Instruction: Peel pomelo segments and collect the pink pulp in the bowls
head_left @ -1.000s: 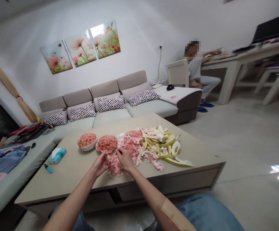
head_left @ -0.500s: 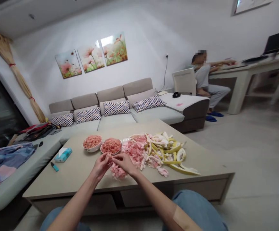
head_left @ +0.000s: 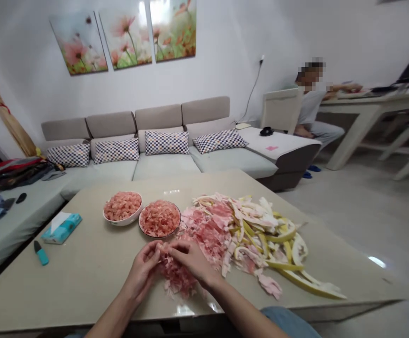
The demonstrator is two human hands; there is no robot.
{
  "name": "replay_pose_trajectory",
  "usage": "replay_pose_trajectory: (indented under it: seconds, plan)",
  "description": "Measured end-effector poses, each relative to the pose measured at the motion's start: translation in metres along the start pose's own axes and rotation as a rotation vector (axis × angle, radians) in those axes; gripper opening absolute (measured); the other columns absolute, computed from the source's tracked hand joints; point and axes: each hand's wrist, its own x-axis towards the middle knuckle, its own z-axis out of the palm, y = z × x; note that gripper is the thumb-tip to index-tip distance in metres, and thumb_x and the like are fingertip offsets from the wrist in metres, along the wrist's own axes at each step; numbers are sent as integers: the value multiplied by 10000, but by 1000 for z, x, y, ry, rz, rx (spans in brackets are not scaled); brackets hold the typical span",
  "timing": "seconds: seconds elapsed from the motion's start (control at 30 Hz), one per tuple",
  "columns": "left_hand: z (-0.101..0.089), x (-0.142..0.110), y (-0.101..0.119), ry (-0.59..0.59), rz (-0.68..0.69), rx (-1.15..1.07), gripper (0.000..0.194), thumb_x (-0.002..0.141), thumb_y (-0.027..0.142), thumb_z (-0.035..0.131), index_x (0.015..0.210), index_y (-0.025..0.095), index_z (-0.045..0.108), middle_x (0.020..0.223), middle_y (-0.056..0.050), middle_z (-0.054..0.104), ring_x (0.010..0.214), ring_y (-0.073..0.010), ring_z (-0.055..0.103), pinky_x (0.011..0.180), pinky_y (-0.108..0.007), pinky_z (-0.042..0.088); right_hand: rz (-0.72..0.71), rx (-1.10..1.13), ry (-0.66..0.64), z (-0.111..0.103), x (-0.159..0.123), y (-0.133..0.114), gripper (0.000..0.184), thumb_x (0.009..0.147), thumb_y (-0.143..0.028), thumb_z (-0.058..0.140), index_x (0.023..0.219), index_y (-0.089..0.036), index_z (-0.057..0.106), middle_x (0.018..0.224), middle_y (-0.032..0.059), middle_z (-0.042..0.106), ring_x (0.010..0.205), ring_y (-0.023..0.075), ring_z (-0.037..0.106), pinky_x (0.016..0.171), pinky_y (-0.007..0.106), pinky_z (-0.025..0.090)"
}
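Note:
My left hand (head_left: 147, 263) and my right hand (head_left: 187, 257) meet fingertip to fingertip near the table's front, pinching a small piece of pomelo flesh (head_left: 162, 249) between them. Just beyond them stands a dark-rimmed bowl (head_left: 140, 229) heaped with pink pomelo pulp (head_left: 160, 217). A white bowl (head_left: 123, 221), also full of pulp, is to its left. Beneath and right of my hands lies a pile of pink membrane scraps (head_left: 209, 230). Strips of yellow-green pomelo peel (head_left: 285, 266) with thick white pith spread farther right.
On the table's left are a blue tissue pack (head_left: 63, 228) and a small teal-handled knife (head_left: 41, 253). A grey sofa (head_left: 162, 164) with checkered cushions runs behind the table (head_left: 95, 281). At the right back, a person (head_left: 312, 105) sits at a desk (head_left: 362, 105).
The view has tipped down and come closer, so the table looks larger and lower. Both hands remain together at the pomelo piece, now slightly nearer me relative to the bowls.

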Motion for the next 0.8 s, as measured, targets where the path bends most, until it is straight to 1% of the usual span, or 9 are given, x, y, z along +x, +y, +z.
replay_pose_trajectory:
  seconds: [0.1,0.23,0.3,0.4,0.5,0.57,0.63,0.73,0.8]
  plan:
    - [-1,9,-3,23,-86,-34,302,723,251,782,1002,191,683,989,-43,679,858,-137,631,786,-246,524,69,62,-7,-2,10,6,314,750,-474,686,771,-166,742,756,33,708,711,170,614,670,260,461]
    - [7,20,0,36,-159,-69,293,738,263,770,1009,202,675,966,-30,670,838,-125,630,777,-234,528,196,122,21,-9,17,15,314,779,-471,662,746,-161,695,679,-1,633,617,126,550,589,226,414]
    - [7,24,0,34,-188,-89,287,741,251,768,1008,201,672,973,-32,668,843,-123,631,780,-232,528,239,101,39,-13,18,19,314,792,-468,652,745,-159,683,664,-7,609,598,118,527,558,217,391]
    - [2,25,-2,73,-203,-115,290,736,230,771,1008,204,672,956,-25,666,829,-119,633,792,-240,529,239,14,46,-17,16,23,314,812,-455,631,743,-153,677,665,2,609,608,126,531,566,224,402]
    - [-2,24,-5,72,-185,-98,298,737,231,768,1018,206,669,956,-31,672,856,-136,638,816,-258,522,163,-106,93,-18,12,22,230,834,-388,620,838,-167,683,757,31,652,656,147,570,604,244,448]
    - [-1,23,-6,57,-151,-37,297,731,243,771,1008,201,672,988,-47,686,921,-163,639,845,-260,506,46,-225,167,-18,9,20,192,846,-338,619,956,-195,683,892,60,677,733,169,601,654,270,480]
    - [1,22,-6,44,-106,44,304,727,260,772,1007,196,670,1037,-66,694,1001,-193,628,886,-269,483,-97,-340,208,-16,6,18,206,848,-309,633,1032,-230,679,987,76,676,824,193,619,719,301,499]
    - [3,22,-6,27,-67,121,335,718,276,774,1024,201,661,1066,-80,696,1042,-227,622,894,-294,477,-241,-433,171,-13,3,18,248,807,-293,700,1052,-260,678,992,77,681,903,215,626,782,329,508]
    - [3,22,-6,20,-63,139,332,700,282,784,998,196,665,1037,-84,701,1015,-240,634,865,-305,489,-258,-446,144,-11,3,20,262,775,-296,740,1028,-265,680,955,69,688,888,215,632,767,325,515]
